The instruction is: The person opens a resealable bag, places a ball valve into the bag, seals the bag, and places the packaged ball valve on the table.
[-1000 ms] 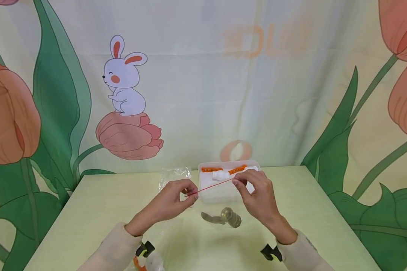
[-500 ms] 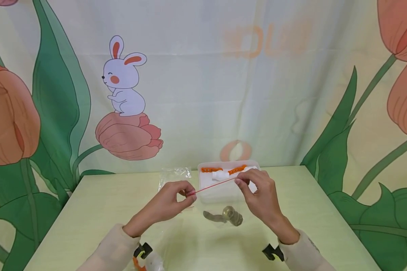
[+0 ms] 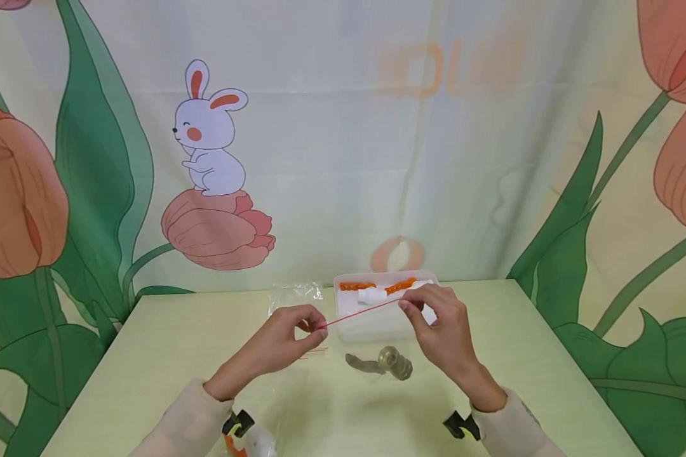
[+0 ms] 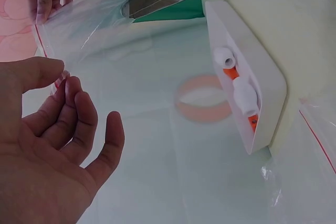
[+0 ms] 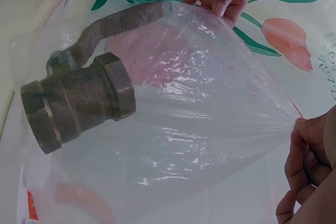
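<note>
L grip [image 3: 280, 339] & R grip [image 3: 447, 324] pinch clr bag [image 5: 178, 114] (metal valve [image 5: 79, 103] inside)

bg is taken up by a pale hanging cloth [image 3: 331, 158], creased here n there, w/ a cartoon print. A white bunny [image 3: 213, 152] w/ orange inner ears is shown on a pink flower [image 3: 214, 231], L of ctr. Both sides are filled w/ big orange-pink tulips [image 3: 17, 190] n green leaves [image 3: 100, 139]. Faded orange lettering [image 3: 436, 71] is seen up top, too blurry to be read tbh. Pale yellow-green table [image 3: 166, 343] is set in front, lit softly, w/ faint shadows cast on it.
</note>
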Demonstrator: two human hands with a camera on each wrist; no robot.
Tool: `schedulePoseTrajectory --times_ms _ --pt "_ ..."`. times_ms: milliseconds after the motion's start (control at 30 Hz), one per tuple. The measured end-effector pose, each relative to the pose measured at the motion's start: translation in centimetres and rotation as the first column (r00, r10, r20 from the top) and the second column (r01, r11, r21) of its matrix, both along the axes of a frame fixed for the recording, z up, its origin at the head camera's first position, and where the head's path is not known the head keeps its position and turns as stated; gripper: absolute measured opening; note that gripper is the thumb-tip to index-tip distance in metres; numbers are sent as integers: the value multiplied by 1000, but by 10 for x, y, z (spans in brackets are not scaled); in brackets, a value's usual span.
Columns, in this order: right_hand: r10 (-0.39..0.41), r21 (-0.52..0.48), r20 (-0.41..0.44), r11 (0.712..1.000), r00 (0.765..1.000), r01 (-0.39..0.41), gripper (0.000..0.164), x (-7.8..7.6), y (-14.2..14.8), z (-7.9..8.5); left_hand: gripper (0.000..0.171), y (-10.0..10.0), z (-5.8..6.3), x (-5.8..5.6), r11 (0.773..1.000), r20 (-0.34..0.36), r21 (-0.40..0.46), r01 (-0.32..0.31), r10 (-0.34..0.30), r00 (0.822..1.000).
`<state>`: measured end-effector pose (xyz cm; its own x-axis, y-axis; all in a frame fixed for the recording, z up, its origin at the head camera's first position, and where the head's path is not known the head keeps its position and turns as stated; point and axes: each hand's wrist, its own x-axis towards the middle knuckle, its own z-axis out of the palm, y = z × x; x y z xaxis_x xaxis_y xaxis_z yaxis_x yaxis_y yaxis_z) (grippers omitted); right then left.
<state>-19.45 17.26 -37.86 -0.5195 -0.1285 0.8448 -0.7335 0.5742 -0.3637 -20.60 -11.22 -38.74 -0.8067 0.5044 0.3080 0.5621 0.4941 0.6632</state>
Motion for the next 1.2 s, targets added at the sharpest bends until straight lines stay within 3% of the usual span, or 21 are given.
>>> schedulePoseTrajectory --times_ms 267,800,1200 --pt "8 -1 -20 1000 1000 -8 12 0 1 0 4 0 1 1 1000 -77 -4 15 -15 997" --pt "-35 48 35 998 999 33 14 3 10 -11 5 -3 4 10 997 -101 75 2 6 995" --pt "-26 86 93 996 995 18 9 14 15 -20 3 -5 1 19 998 -97 57 8 -2 995"
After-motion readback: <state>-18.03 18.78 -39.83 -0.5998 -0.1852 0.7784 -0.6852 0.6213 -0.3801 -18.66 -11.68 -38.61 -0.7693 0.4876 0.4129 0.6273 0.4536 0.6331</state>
